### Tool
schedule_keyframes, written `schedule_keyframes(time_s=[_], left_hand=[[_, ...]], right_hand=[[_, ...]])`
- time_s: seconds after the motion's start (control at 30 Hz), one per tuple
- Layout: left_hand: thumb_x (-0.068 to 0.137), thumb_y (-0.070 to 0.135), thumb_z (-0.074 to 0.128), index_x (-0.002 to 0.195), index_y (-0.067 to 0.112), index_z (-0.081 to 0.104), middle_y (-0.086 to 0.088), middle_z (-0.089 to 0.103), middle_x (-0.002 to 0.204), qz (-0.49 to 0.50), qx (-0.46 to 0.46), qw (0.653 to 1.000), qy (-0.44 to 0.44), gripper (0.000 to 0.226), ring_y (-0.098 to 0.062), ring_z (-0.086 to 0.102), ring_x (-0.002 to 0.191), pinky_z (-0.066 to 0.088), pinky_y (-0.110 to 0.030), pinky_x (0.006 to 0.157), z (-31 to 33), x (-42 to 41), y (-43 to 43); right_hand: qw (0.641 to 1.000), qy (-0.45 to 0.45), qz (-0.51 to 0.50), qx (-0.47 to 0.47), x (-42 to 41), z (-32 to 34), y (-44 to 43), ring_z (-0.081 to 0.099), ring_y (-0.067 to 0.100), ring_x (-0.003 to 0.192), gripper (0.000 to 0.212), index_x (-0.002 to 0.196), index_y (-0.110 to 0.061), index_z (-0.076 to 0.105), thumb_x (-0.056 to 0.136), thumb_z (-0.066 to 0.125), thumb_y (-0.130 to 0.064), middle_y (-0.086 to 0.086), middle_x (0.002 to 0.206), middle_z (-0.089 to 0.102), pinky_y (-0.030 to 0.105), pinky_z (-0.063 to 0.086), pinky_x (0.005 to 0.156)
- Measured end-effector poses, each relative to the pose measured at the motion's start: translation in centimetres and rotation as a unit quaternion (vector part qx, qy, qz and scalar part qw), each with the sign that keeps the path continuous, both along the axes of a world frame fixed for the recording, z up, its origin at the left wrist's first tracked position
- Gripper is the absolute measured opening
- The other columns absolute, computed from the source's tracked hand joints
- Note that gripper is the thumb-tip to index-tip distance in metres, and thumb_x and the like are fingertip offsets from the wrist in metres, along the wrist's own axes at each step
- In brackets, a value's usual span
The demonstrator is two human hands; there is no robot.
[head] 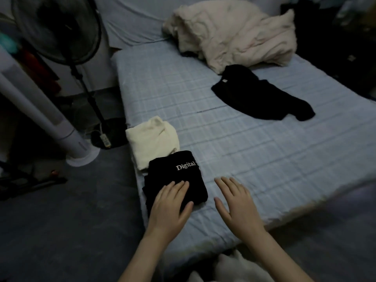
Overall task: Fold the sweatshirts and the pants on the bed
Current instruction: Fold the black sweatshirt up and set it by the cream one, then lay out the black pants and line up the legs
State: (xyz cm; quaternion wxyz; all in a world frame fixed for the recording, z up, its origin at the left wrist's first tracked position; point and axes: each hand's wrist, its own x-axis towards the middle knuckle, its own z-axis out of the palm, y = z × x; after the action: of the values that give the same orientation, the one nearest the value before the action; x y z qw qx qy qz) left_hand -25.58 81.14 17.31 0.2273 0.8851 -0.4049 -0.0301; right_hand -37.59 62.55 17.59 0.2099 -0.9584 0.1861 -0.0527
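On the bed [244,151] at 7 o'clock, left hand [169,202] flat on folded black sweatshirt [177,180], right hand [238,202] flat on sheet, hands apart, cream sweatshirt [151,139] folded just beyond.

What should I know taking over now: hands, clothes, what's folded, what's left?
Left hand lies flat on the folded black "Digital" garment at the bed's near left corner. Right hand open over bare sheet beside it, holding nothing.
Done: that garment and the folded cream garment behind it.
Left: the unfolded black garment mid-bed; the crumpled pale heap at the far end may hold more.
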Motion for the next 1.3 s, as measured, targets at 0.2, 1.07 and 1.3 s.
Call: schedule_keyframes(time_s=[0.2, 1.07, 1.3], left_hand=[[0.095, 0.043, 0.040, 0.131, 0.007, 0.061, -0.009, 0.063, 0.131, -0.094, -0.051, 0.994, -0.024, 0.055, -0.029, 0.058, 0.123, 0.045, -0.045, 0.105, 3.2, 1.4, -3.6], [0.098, 0.045, 0.037, 0.133, 0.012, 0.060, -0.001, 0.063, 0.130, -0.253, -0.026, 0.966, 0.045, 0.053, -0.018, 0.058, 0.119, 0.043, -0.032, 0.102, 2.4, -20.5, -41.5], [0.099, 0.044, 0.037, 0.133, 0.011, 0.059, -0.002, 0.063, 0.130, -0.238, -0.007, 0.970, 0.043, 0.052, -0.021, 0.058, 0.119, 0.046, -0.037, 0.102, 0.2, -19.4, -51.6]], right_hand=[[0.993, -0.030, -0.116, 0.009, -3.9, 2.5, -0.5, 0.037, 0.022, 0.143, 0.052, 0.148, -0.020, 0.044, 0.100, 0.046, -0.040, 0.001, 0.151, 0.045, 0.041, 0.031, 0.115], [0.957, -0.035, -0.288, 0.008, -28.7, 2.2, -34.0, 0.051, 0.033, 0.129, 0.049, 0.140, -0.010, 0.054, 0.094, 0.062, -0.025, 0.012, 0.137, 0.058, 0.050, 0.042, 0.106], [0.963, -0.024, -0.266, 0.033, -27.5, 0.9, -44.5, 0.048, 0.030, 0.131, 0.051, 0.142, -0.011, 0.051, 0.095, 0.057, -0.028, 0.010, 0.139, 0.056, 0.049, 0.040, 0.107]])
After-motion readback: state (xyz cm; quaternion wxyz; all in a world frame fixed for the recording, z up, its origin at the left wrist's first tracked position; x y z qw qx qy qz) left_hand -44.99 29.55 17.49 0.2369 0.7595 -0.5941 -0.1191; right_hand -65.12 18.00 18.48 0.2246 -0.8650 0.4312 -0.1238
